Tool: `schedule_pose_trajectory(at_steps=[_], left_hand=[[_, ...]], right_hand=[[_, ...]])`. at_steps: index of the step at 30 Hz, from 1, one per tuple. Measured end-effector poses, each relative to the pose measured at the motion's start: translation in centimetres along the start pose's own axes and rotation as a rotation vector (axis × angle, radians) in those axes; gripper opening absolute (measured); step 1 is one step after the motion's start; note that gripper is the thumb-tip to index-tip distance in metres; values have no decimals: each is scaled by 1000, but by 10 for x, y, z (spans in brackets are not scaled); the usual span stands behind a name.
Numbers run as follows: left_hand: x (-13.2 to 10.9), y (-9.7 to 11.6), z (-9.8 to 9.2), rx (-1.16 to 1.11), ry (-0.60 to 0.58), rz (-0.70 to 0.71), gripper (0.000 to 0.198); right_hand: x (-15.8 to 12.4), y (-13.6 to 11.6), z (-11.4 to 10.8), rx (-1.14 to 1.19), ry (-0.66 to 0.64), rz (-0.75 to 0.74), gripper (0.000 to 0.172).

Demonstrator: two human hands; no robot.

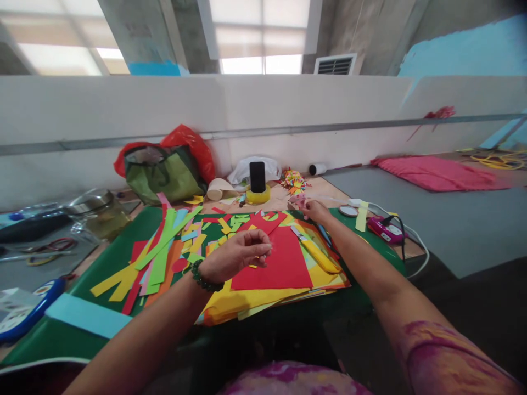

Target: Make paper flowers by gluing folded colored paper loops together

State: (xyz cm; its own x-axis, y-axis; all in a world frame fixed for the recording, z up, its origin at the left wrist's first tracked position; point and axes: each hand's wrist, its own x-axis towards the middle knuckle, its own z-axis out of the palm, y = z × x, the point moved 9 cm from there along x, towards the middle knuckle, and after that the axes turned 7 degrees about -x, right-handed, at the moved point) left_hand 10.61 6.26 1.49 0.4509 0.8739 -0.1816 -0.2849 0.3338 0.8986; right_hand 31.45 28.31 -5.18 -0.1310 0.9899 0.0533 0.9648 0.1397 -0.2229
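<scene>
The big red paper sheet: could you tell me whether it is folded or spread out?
Spread out: the red paper sheet lies flat on yellow sheets, with no fold showing.

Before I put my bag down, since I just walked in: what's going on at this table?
A person is working over a heap of coloured paper strips on a green mat. The left hand hovers pinched shut above a red sheet. The right hand reaches to the far edge and seems to grip a pink paper piece. A yellow cutter lies on the pile.

Green bag, glass jar, perhaps tape
</scene>
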Motion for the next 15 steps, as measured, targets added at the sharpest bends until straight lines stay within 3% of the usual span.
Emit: schedule_pose_trajectory(at_steps=[3, 15], left_hand=[[-5, -3, 3, 15, -16, 2, 39], [-17, -6, 7, -19, -26, 19, 35]], right_hand=[[1, -1, 0, -12, 2, -8, 51], [2, -3, -3, -94, 39, 24, 43]])
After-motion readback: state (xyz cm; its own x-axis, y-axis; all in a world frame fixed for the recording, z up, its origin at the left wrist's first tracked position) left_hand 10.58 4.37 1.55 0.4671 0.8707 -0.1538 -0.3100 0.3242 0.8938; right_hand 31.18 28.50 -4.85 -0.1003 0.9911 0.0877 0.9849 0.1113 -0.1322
